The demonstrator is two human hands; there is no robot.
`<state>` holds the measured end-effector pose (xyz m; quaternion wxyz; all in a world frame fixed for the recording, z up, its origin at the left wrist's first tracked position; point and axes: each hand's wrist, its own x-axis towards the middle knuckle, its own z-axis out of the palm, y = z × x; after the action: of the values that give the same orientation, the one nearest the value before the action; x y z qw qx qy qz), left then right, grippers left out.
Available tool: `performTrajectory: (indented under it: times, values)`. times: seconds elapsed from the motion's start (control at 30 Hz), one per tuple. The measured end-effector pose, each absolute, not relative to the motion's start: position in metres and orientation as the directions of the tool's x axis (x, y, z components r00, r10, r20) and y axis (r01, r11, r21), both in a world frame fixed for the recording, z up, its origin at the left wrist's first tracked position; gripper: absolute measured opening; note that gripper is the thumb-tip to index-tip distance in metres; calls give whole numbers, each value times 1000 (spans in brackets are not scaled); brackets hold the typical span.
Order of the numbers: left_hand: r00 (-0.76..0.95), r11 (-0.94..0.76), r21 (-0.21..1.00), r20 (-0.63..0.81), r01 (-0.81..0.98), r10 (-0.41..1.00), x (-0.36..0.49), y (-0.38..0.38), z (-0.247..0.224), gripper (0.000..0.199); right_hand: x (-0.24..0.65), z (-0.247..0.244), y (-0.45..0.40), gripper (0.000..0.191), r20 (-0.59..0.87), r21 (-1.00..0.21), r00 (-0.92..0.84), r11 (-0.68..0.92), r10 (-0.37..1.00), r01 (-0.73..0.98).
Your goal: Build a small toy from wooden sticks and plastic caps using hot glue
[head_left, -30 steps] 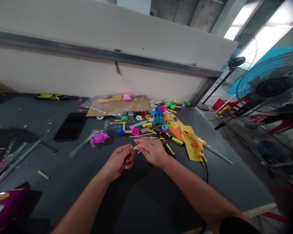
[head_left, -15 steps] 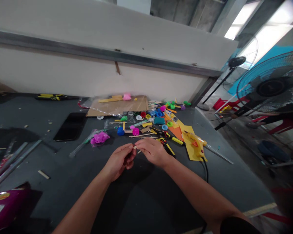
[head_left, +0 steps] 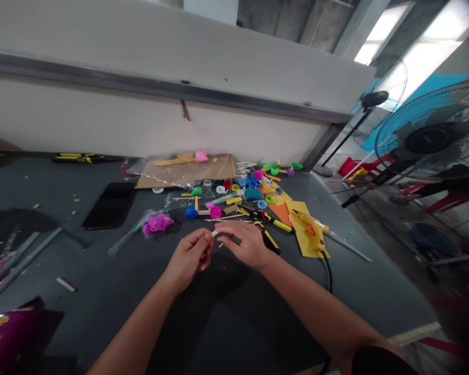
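My left hand is closed, pinching a short piece of wooden stick between thumb and fingers. From the other side my right hand curls its fingers over the stick's end, with its thumb a little lower; part of the stick is hidden there. Just beyond the hands are a blue bottle cap and a pink bottle cap joined by sticks. To the right of my right hand lie pliers with yellow and black handles. A yellow glue gun rests on yellow paper.
A black phone and a bagged purple lump lie left. Cardboard and several coloured caps are at the back by the white partition. A purple object stands front left. Fans stand beyond the right edge.
My right thumb has dropped slightly away from its fingers, and more of the stick shows between the hands. The view has shifted slightly.
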<state>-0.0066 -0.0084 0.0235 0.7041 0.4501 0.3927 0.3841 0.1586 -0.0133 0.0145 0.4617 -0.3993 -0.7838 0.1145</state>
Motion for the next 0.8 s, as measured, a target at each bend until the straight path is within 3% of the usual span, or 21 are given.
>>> performTrajectory:
  times: [0.2, 0.33, 0.53, 0.8]
  values:
    - [367, 224, 960, -150, -168, 918, -9, -7, 17, 29, 157, 16, -16, 39, 481, -819, -113, 492, 869, 297]
    - [372, 139, 989, -109, -54, 922, -10, -6, 14, 29, 152, 16, -13, 36, 305, -950, -51, 308, 951, 56]
    - [377, 60, 998, -67, 30, 924, -11, -5, 13, 27, 144, 18, -9, 30, 133, -974, -28, 125, 991, -189]
    - [390, 85, 996, -71, -18, 918, -11, -4, 10, 28, 140, 25, -12, 29, 119, -983, 40, 123, 992, -139]
